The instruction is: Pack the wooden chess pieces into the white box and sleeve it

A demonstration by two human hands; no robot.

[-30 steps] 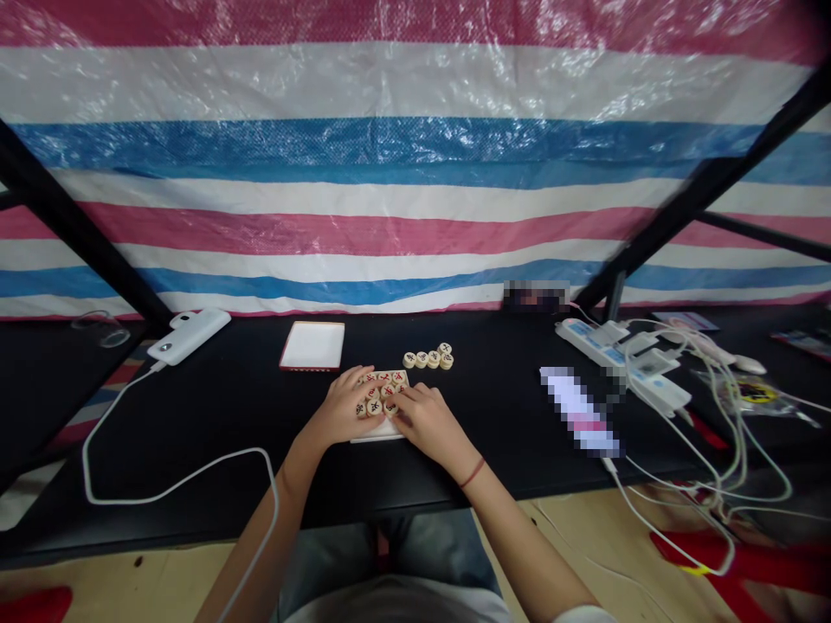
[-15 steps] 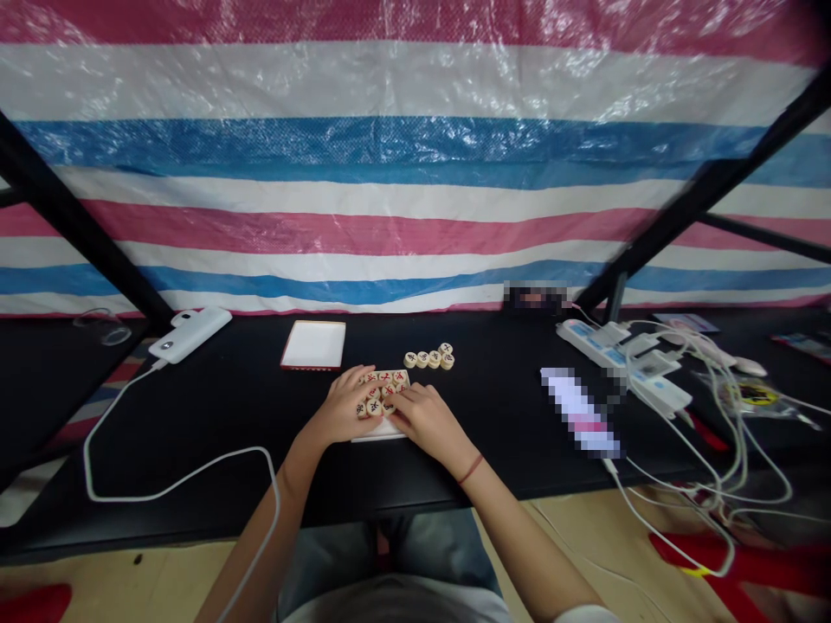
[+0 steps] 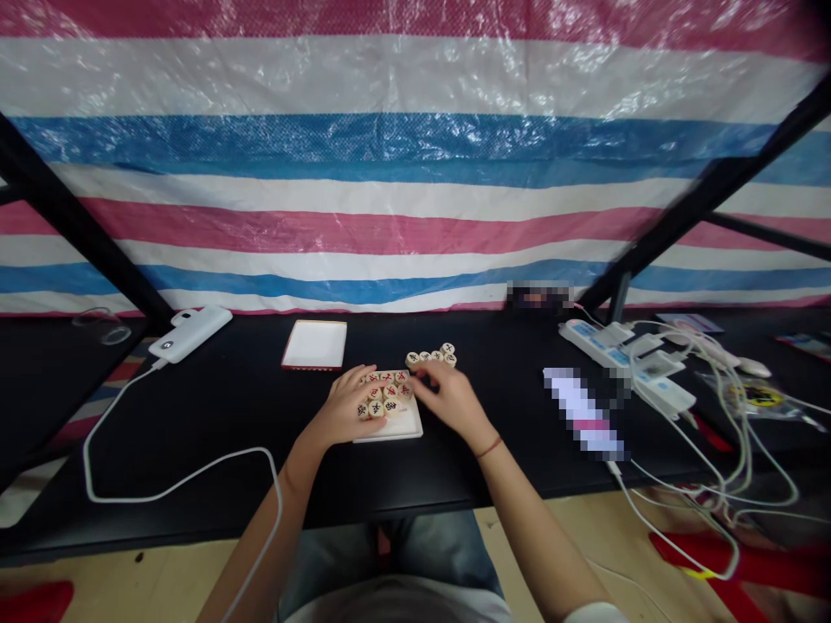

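Observation:
A shallow white box lies on the black table, holding rows of round Chinese chess pieces with red or black characters. Its front right part shows bare bottom. My left hand grips the box's left side, fingers along the far corner and thumb toward the near row, covering some pieces. Just past the box's right edge is my right hand, thumb and fingers apart and nothing visible between them. Its fingertips are close to several loose chess pieces behind the box, partly hiding them.
The white-lined box lid lies at the back left. Farther left is a white power bank with a cable. A phone and a power strip with tangled cables occupy the right. A striped sheet hangs behind.
My right hand has left the pieces in the box and moved right and away from me, toward the loose ones. My left hand stays at the box.

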